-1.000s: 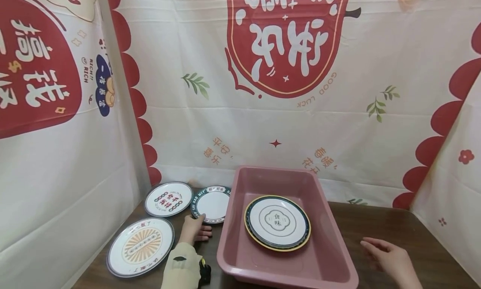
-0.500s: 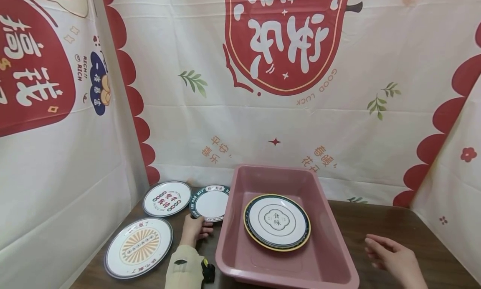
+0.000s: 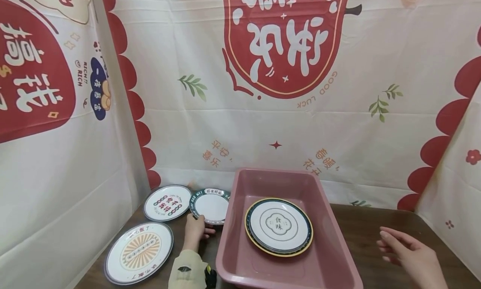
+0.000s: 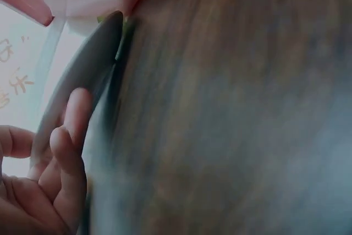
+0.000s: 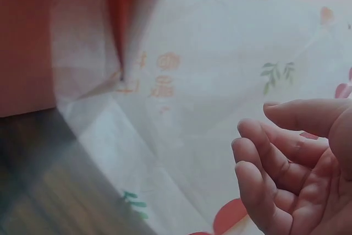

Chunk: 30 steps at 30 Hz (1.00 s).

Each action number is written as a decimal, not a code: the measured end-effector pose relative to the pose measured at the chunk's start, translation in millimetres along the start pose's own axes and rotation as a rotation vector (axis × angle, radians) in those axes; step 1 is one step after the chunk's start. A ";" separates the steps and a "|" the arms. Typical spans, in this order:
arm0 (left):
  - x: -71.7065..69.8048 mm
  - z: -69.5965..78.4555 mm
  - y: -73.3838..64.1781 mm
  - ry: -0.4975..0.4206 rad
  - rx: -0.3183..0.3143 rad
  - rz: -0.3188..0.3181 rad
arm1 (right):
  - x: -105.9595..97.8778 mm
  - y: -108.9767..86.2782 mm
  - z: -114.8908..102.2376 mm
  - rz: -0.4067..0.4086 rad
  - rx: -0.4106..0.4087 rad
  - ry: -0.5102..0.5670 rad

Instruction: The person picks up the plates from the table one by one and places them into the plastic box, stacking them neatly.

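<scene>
My left hand (image 3: 195, 231) grips the near edge of a white plate with a green lettered rim (image 3: 211, 208), left of the pink plastic basin (image 3: 340, 255). In the left wrist view, the thumb and fingers (image 4: 77, 116) hold the edge of that plate (image 4: 91, 59), fingers beneath it, and it looks tilted off the table. Inside the basin lie stacked plates (image 3: 279, 226), the top one white with a dark green rim, over a yellow edge. To the basin's right, my right hand (image 3: 411, 255) hovers with loosely bent fingers (image 5: 256, 191), touching nothing.
Two more plates lie on the dark wooden table (image 3: 370, 228) at the left: one with red lettering (image 3: 168, 202), and a larger one with an orange sunburst (image 3: 139, 252). Printed cloth (image 3: 278, 130) hangs behind and at both sides. The basin wall stands close beside the gripped plate.
My right hand has drifted rightward, away from the basin. My left hand stays at the green-rimmed plate's near edge. The view has shifted slightly.
</scene>
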<state>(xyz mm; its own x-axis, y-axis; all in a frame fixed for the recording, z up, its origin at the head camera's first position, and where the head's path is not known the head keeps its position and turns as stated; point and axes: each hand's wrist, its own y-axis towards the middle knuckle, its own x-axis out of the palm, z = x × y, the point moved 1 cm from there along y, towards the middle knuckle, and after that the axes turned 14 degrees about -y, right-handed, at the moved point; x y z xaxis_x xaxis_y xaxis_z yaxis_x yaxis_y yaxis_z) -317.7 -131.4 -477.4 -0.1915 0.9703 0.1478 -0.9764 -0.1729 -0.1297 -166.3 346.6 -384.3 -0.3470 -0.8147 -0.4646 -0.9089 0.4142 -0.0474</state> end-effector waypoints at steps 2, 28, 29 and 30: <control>-1.0 1.7 0.7 0.006 0.024 0.017 | -1.3 -1.7 -1.9 0.033 -0.003 -0.025; -17.4 18.4 -34.8 -0.262 0.141 0.086 | 10.8 -11.0 -19.5 -0.014 -0.052 -0.033; -17.5 21.4 -35.2 -0.273 0.145 0.082 | 10.9 -11.0 -19.8 -0.013 -0.056 -0.027; -17.7 24.3 -35.8 -0.289 0.148 0.080 | 11.0 -11.0 -20.0 -0.010 -0.062 -0.023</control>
<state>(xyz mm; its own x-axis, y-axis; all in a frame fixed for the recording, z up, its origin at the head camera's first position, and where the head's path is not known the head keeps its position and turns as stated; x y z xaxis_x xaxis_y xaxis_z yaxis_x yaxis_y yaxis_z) -281.8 -146.5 -451.5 -0.2676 0.8685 0.4173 -0.9571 -0.2896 -0.0110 -164.7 324.9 -371.2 -0.3330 -0.8087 -0.4848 -0.9252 0.3794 0.0027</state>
